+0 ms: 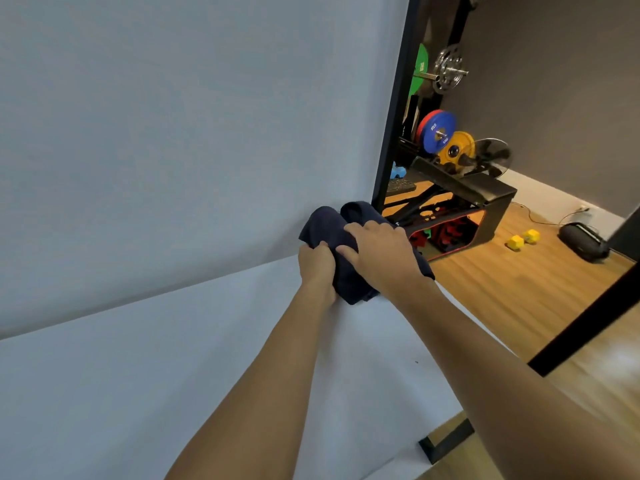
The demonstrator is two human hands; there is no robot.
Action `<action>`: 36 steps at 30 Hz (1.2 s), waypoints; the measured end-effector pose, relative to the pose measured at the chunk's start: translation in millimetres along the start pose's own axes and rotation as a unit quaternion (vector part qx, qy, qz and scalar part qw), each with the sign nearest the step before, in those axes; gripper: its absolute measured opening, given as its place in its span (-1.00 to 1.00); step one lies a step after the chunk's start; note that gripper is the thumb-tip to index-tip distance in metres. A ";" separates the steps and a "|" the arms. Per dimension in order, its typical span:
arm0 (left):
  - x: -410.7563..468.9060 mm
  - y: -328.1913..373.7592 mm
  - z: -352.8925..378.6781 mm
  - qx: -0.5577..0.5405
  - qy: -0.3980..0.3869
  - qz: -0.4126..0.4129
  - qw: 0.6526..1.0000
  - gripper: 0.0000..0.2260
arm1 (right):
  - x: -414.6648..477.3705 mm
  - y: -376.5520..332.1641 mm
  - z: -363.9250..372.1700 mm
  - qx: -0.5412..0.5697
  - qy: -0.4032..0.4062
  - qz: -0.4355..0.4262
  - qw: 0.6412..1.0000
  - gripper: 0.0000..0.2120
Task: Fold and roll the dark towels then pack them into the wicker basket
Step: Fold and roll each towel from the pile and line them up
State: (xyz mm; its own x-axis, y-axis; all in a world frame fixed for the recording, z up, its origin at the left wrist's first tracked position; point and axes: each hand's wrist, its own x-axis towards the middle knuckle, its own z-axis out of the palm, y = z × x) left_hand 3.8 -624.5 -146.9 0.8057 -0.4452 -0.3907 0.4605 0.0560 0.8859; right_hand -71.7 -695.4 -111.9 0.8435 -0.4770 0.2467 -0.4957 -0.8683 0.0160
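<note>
The dark towels (327,225) are sitting at the far edge of the white-covered table (173,393), right where it meets the pale backdrop (173,133). They are showing as two rolled humps of navy cloth side by side; whether that is two towels or one doubled over is hard to tell. The left hand (317,268) is gripping the near end of the bundle, fingers curled round the cloth. The right hand (379,252) is lying flat across the top, fingers fairly straight and pressing down, and it is covering much of the right-hand roll.

Just behind the towels a black post (394,109) is rising at the backdrop's edge. Beyond it, a rack is holding coloured weight plates: one green (419,69), one blue (439,128) over a red one, one yellow (456,148), plus chrome plates (449,69). A fan (491,157) is standing above a black bench (485,195). Two yellow dumbbell heads (515,242) and a dark speaker-like thing (583,242) are lying on the wooden floor (502,289).
</note>
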 end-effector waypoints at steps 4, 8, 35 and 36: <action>2.5 0.8 -4.1 0.156 0.075 0.089 0.981 -0.83 | 3.9 -0.9 13.0 -0.040 0.025 -0.011 0.999 -0.62; 1.3 -3.7 -16.2 0.355 0.158 0.206 0.898 -0.77 | 4.2 -8.4 21.3 -0.002 0.029 -0.003 1.000 -0.62; -265.9 109.4 -482.5 0.634 0.506 0.136 0.569 -0.78 | -134.8 -497.0 -72.0 0.440 -0.153 -0.434 0.771 -0.63; -270.9 109.7 -492.6 0.608 0.512 0.133 0.592 -0.77 | -140.2 -511.5 -71.7 0.414 -0.160 -0.440 0.781 -0.61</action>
State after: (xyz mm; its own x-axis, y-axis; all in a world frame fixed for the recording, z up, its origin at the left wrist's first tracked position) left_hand 19.5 -57.5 -67.1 0.8797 0.2457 0.4072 0.1604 -0.9594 0.2321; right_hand 48.8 -174.7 -85.3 0.8562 0.4599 0.2354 0.4964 -0.6062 -0.6213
